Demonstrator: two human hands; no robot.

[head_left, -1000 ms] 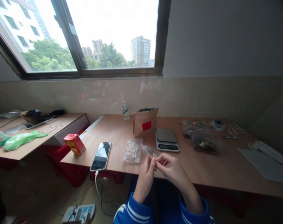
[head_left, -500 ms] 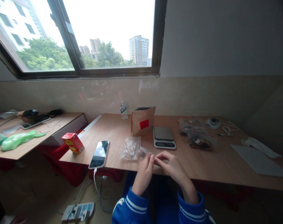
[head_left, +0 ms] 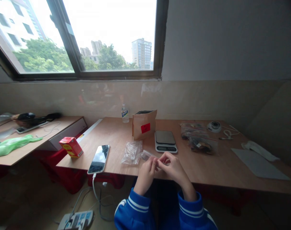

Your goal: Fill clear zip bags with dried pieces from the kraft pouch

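Over the table's front edge my left hand (head_left: 147, 172) and my right hand (head_left: 171, 166) meet, fingertips pinched together on a small clear plastic bag (head_left: 146, 154). Part of that bag sticks out beyond my left fingers; the rest is covered by my hands. Just left of it lies a heap of clear plastic bags (head_left: 131, 153). A flat kitchen scale (head_left: 165, 138) with a dark display stands behind my right hand. Beside the scale, a brown paper pouch (head_left: 143, 125) with a red label stands upright, its top open.
A phone (head_left: 99, 159) on a white cable and a red box (head_left: 71, 147) sit on the left. At the back is a bottle (head_left: 125, 114). Filled zip bags (head_left: 200, 143), a dome camera (head_left: 214, 126) and a white sheet (head_left: 258, 164) lie right. A power strip (head_left: 75, 220) is on the floor.
The view has shifted slightly, so the table things appear a little further left. My hands stay together at the small bag, with the right fingers drawn in closer to the left.
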